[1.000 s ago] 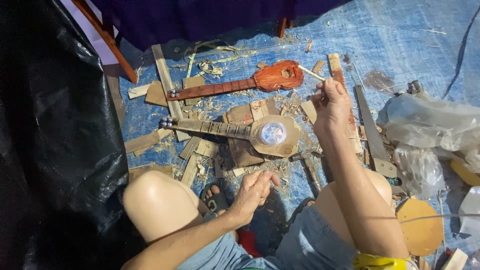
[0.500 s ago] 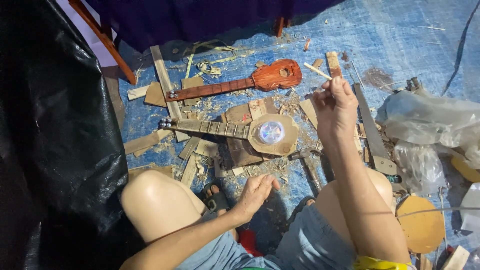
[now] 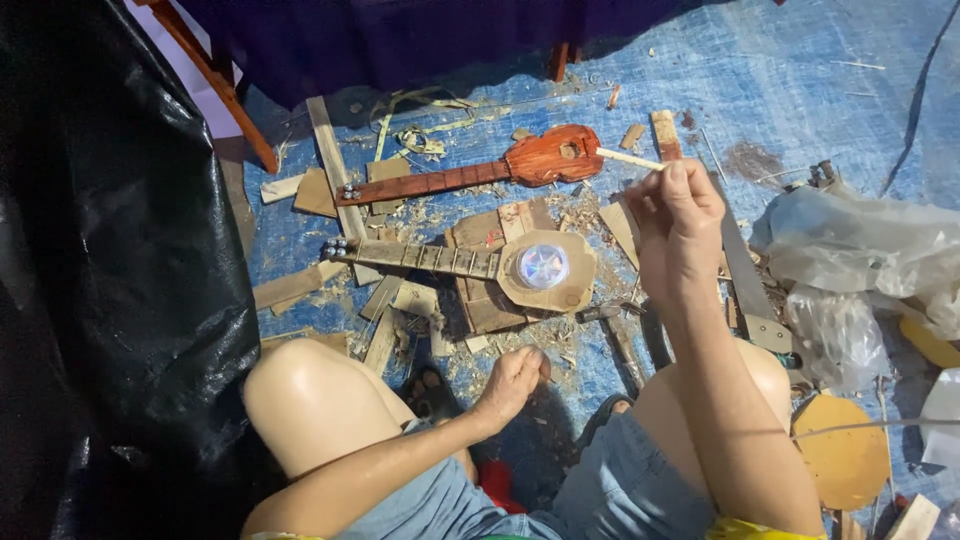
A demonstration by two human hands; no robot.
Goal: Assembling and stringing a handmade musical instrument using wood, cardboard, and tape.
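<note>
Two small wooden instruments on a blue tarp (image 3: 800,90) strewn with shavings, taken here with the unfinished pale one (image 3: 470,262) as landmark: flat on its back, neck toward the black plastic sheet (image 3: 110,280), a shiny round disc (image 3: 543,266) over its sound hole, propped across a wooden block (image 3: 485,275) probably to keep it level and off the litter. Beyond it, farther from the knees, a reddish finished instrument (image 3: 480,172) lying the same way, likely set aside out of reach of the work. Right of the landmark and just above its body, the right hand (image 3: 680,215) raised, fingers pinched on a thin pale stick (image 3: 630,158) whose free tip points toward the red instrument's body; held high and light, seemingly for fine handling. Nearer than the landmark, between the bare knees, the left hand (image 3: 512,380) low over the shavings, fingers loosely curled; cannot tell whether anything small lies inside them. Off to the landmark's right, crumpled clear plastic bags (image 3: 860,250) and a long flat metal tool (image 3: 745,285); nearer that knee, a round wooden disc (image 3: 845,455).
</note>
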